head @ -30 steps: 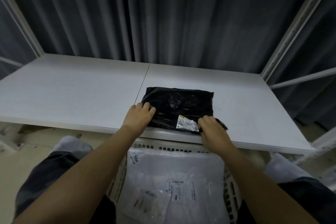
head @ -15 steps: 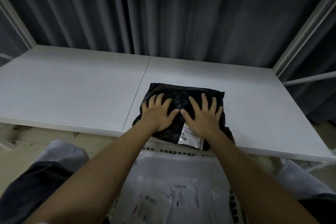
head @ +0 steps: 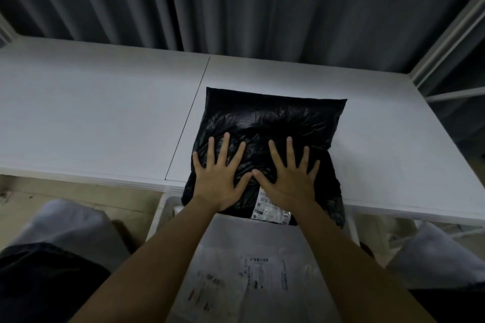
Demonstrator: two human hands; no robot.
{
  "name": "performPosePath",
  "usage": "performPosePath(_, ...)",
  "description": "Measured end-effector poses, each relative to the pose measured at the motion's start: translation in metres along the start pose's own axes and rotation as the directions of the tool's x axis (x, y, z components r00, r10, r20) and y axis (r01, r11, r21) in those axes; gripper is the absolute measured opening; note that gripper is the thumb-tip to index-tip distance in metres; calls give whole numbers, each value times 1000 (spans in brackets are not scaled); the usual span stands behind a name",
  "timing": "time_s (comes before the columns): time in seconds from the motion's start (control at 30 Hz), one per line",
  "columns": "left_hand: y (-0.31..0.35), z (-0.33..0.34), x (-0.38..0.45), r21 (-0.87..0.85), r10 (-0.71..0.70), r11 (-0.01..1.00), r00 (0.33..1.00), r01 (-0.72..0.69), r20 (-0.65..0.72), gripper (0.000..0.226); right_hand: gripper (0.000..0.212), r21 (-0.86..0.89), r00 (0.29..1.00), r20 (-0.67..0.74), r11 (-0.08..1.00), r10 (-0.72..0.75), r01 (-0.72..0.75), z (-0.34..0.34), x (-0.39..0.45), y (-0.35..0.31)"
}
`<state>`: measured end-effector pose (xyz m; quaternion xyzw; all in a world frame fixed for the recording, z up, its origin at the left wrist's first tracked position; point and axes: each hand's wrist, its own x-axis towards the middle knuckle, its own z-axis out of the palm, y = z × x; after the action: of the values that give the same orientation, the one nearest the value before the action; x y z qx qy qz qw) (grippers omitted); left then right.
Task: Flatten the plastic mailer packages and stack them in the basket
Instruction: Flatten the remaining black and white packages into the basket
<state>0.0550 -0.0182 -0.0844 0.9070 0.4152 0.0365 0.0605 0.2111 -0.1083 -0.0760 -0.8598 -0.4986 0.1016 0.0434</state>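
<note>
- Where the view is widest, a dark pleated curtain (head: 236, 0) hangs behind everything, reaching down to the far edge of the work surface.
- White table (head: 91, 118): two panels meeting at a thin dark seam that runs from the far edge to the near edge, just left of the mailer.
- White metal frame posts (head: 451, 34): one slanting up at the right, with a crossbar below it.
- Black plastic mailer (head: 273, 123): crinkled and glossy, lying on the right panel; its near end overhangs the table edge above the basket.
- Basket (head: 157, 215): white, standing below the table edge between the person's knees; only parts of its rim show.
- Clear plastic mailer (head: 252, 270): lying flat inside the basket, printed labels facing up, partly covered by the forearms.
- Left hand (head: 220, 178): palm down on the near left part of the black mailer, fingers straight and spread, pressing, not clasping.
- Right hand (head: 288, 178): palm down beside it on the near right part, fingers likewise splayed and flat; the thumbs nearly meet.
- White shipping label (head: 270, 211): stuck on the black mailer's near end, partly under the right wrist; print too small to read.
</note>
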Motion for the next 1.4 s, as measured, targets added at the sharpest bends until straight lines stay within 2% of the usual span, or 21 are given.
performPosePath(0.17, 0, 2, -2, -24, 2, 1000, 999, -1, 46, 77, 82, -3, 999, 50, 1000, -2, 2, 1, -1, 0)
performPosePath(0.23, 2, -2, -4, -24, 5, 1000, 995, -2, 105, 79, 83, 2, 991, 134, 1000, -12, 12, -5, -1, 3)
performPosePath(0.3, 4, -17, 1, -51, -5, 999, 987, 14, 163, 77, 82, 36, 990, 120, 997, -74, 70, -23, 7, 6)
performPosePath(0.33, 7, -26, 4, -69, -25, 997, 985, 37, 169, 73, 79, 73, 992, -4, 989, -129, 129, -33, 11, 8)
performPosePath(0.37, 8, -35, 12, -74, -39, 996, 994, 46, 102, 68, 75, 93, 965, -201, 978, -167, 189, -41, 19, 8)
performPosePath(0.4, 9, -41, 21, -69, -45, 997, 999, 44, -12, 66, 71, 75, 912, -372, 973, -174, 217, -44, 29, 8)
performPosePath(0.43, 10, -48, 32, -79, -55, 996, 991, 46, -119, 66, 69, 45, 874, -458, 977, -163, 206, -48, 37, 6)
performPosePath(0.47, 11, -51, 45, -104, -67, 993, 983, 49, -174, 65, 72, 12, 879, -451, 984, -153, 177, -49, 45, 2)
performPosePath(0.5, 10, -52, 56, -130, -72, 990, 984, 51, -165, 63, 77, -8, 918, -375, 991, -128, 135, -48, 52, -2)
performPosePath(0.6, 9, -42, 77, -90, -55, 994, 998, 56, 11, 64, 83, -16, 994, -96, 998, -57, 56, -28, 64, -5)
performPosePath(0.67, 6, -30, 83, -68, -48, 996, 996, 53, 71, 64, 84, 16, 999, -22, 999, -39, 40, -19, 71, -1)
performPosePath(1.0, 5, -16, 85, -107, -69, 991, 990, 82, 123, 58, 84, -12, 998, 62, 1000, -10, 10, -13, 79, 0)
performPosePath(1.3, 6, -18, 87, -101, -87, 989, 979, 106, 184, 57, 83, -10, 997, 83, 1000, 6, -5, -13, 77, -2)
performPosePath(1.4, 6, -20, 89, -89, -87, 990, 978, 105, 191, 57, 82, 55, 981, 191, 998, -25, 15, -27, 78, 0)
